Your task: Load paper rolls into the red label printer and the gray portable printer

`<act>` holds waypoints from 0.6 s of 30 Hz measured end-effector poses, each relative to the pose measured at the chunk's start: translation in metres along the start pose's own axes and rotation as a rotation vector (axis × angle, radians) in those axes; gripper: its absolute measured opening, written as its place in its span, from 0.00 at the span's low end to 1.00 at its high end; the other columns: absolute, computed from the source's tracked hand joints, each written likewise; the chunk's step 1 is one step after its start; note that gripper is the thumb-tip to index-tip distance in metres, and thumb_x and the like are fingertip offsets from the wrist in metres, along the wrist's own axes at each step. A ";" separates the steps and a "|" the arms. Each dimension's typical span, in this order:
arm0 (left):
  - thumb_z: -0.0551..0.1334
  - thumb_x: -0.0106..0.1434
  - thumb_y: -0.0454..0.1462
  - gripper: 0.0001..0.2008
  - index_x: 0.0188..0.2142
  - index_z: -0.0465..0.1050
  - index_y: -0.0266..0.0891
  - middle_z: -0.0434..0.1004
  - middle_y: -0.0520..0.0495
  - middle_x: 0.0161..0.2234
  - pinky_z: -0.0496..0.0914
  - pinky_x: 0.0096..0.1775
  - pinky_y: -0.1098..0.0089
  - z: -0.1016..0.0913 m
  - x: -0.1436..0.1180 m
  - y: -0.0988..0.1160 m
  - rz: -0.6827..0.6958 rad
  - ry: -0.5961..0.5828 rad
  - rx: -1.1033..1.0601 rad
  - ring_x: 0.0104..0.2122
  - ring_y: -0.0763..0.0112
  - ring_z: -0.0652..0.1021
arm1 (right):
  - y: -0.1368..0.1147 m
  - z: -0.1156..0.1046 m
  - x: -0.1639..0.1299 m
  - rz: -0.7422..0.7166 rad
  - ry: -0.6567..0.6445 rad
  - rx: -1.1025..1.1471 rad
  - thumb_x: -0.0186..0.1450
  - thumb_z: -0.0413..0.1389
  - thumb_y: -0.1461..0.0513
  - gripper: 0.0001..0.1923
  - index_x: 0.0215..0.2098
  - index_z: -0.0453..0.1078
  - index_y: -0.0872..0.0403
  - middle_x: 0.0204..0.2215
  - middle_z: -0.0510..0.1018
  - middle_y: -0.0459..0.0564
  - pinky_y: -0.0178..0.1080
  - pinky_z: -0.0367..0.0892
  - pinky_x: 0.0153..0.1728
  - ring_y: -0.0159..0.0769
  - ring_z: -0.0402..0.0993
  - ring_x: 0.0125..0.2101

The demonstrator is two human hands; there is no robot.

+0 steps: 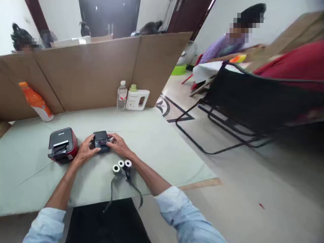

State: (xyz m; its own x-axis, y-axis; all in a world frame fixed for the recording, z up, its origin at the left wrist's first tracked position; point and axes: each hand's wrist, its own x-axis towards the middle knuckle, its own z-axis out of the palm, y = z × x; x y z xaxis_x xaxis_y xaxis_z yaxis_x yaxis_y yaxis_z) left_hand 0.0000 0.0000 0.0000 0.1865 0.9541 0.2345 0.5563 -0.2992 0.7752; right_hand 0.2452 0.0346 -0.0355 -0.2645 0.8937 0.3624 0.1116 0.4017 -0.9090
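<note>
Both hands grip a small dark device (100,139), box-shaped like a portable label printer, resting on the pale table. My left hand (87,148) is closed on its left side, thumb at the near corner. On the right side, the fingers and thumb of my right hand (118,145) press against it. A larger black and red printer (62,145) stands just left of my left hand. Near my right forearm, several white paper rolls (121,164) sit together, with dark strips trailing over the table's front edge.
A cardboard partition (96,74) runs along the table's back. Before it stand an orange bottle (36,101), a clear water bottle (122,96) and a white jug (136,99). A black folding chair (243,101) is at the right. Other people sit beyond the partition and at far right.
</note>
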 end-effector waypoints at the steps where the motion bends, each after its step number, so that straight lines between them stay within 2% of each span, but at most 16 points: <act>1: 0.73 0.56 0.46 0.42 0.67 0.65 0.36 0.71 0.31 0.64 0.74 0.58 0.49 0.002 -0.003 0.001 0.009 0.011 -0.006 0.57 0.47 0.78 | 0.000 0.000 -0.001 0.000 -0.004 0.003 0.62 0.65 0.58 0.25 0.58 0.74 0.51 0.46 0.76 0.51 0.41 0.72 0.43 0.34 0.72 0.35; 4: 0.74 0.56 0.46 0.42 0.67 0.65 0.38 0.72 0.34 0.63 0.73 0.59 0.49 0.007 -0.012 0.003 0.035 0.044 -0.010 0.58 0.47 0.77 | -0.001 0.000 -0.004 0.004 -0.007 0.012 0.63 0.65 0.57 0.25 0.59 0.73 0.48 0.46 0.76 0.50 0.42 0.72 0.42 0.33 0.71 0.33; 9: 0.77 0.52 0.43 0.43 0.65 0.67 0.38 0.71 0.33 0.64 0.73 0.59 0.49 0.017 -0.019 -0.001 0.052 0.108 0.011 0.60 0.45 0.75 | -0.007 0.000 -0.007 0.018 -0.003 0.025 0.62 0.66 0.57 0.27 0.59 0.74 0.48 0.45 0.74 0.50 0.42 0.73 0.42 0.34 0.72 0.35; 18: 0.78 0.50 0.47 0.48 0.67 0.65 0.36 0.73 0.32 0.60 0.78 0.52 0.52 0.030 -0.026 -0.003 -0.014 0.173 -0.033 0.52 0.49 0.81 | -0.014 -0.005 -0.014 0.018 -0.010 0.019 0.64 0.63 0.57 0.23 0.57 0.76 0.50 0.47 0.75 0.52 0.39 0.72 0.36 0.36 0.73 0.37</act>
State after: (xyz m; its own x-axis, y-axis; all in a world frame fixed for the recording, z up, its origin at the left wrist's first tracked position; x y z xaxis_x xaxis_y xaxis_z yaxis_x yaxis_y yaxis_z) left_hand 0.0176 -0.0243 -0.0256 0.0351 0.9470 0.3192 0.5304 -0.2884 0.7972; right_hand 0.2518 0.0174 -0.0267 -0.2721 0.8987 0.3440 0.0982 0.3815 -0.9191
